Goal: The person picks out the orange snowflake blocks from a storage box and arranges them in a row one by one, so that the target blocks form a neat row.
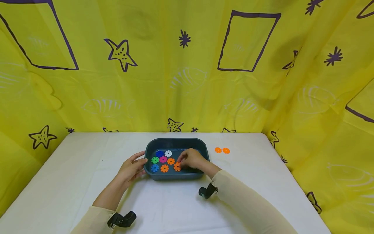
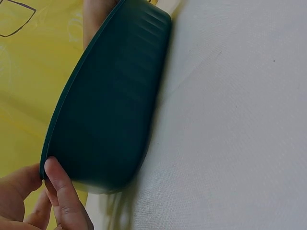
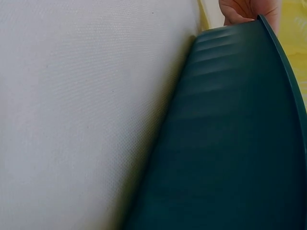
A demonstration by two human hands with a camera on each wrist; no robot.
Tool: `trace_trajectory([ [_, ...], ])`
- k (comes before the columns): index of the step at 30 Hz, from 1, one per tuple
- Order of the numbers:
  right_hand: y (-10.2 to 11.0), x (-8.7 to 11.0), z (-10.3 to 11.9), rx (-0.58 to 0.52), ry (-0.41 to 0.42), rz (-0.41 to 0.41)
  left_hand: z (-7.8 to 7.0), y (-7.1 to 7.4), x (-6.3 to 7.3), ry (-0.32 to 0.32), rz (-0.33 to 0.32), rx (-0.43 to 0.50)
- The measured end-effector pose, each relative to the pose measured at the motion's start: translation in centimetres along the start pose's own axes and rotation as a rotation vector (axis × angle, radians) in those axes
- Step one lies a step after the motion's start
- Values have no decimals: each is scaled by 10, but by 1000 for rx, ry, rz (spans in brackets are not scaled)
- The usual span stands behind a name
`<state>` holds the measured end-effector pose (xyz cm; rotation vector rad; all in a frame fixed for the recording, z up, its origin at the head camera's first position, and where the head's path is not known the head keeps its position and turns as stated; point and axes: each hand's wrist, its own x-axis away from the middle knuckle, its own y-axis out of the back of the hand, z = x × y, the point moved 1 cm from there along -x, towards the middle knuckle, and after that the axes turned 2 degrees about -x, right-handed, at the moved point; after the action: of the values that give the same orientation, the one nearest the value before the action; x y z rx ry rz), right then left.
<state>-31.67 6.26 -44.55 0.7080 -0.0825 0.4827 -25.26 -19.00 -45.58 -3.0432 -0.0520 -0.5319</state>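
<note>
A dark teal plastic tray (image 1: 181, 177) with high walls and rounded corners stands on the table. My left hand (image 1: 130, 169) grips its left end, the rim pinched between thumb and fingers (image 2: 66, 201). Reaching over the tray's right side, my right hand (image 1: 191, 158) has its fingertips at an orange notched disc (image 1: 177, 166) and pinches its edge. To the left of it lie further flat notched discs: two orange ones, a green disc (image 1: 155, 160), a pink disc (image 1: 163, 159), a white disc (image 1: 168, 153) and two blue ones. The right wrist view shows only the tray's outer wall (image 3: 225, 134) and part of the left hand.
Two more orange discs (image 1: 222, 150) lie side by side on the white-covered table (image 1: 87, 172), right of the tray. A yellow curtain (image 1: 152, 81) with drawn stars and fish hangs behind and along the sides. A small black camera (image 1: 208, 191) is strapped to each wrist.
</note>
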Motion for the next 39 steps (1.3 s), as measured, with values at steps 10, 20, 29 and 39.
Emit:
trace_trajectory([
  [10, 4, 3, -5, -135, -16, 60, 0, 0, 0, 10, -13, -11],
  [20, 9, 3, -10, -184, -33, 80, 1, 0, -1, 6, -7, 13],
  [29, 14, 4, -9, -196, -41, 70, 1, -1, -1, 2, -8, 18],
  [39, 23, 7, -6, -182, -40, 58, 1, 0, 0, 15, -22, -12],
])
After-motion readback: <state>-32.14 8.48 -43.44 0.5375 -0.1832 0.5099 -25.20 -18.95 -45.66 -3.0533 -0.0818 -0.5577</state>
